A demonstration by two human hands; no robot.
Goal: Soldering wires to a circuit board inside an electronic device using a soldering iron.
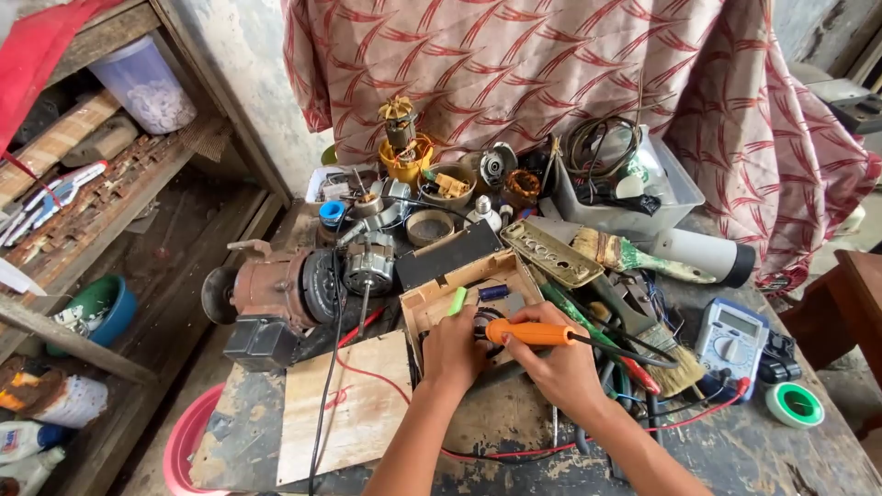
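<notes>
Soldering iron (531,332) with orange handle clamped in our right hand (560,363), tip over an open beige box (432,301), left hand (453,352) pressing beside it, grip unclear, motors (303,289), brushes (634,255), multimeter (732,336) crowding the surface (514,432), tip hidden.

Grey-screened blue multimeter (730,338) right, labelled bottles (28,441) bottom left

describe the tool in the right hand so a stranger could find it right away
Start at the cluttered workbench and find the open beige box near its middle. The right hand holds a soldering iron over that box. Its bright orange handle and trailing black cord set it apart from the green-handled paintbrush behind.
</notes>
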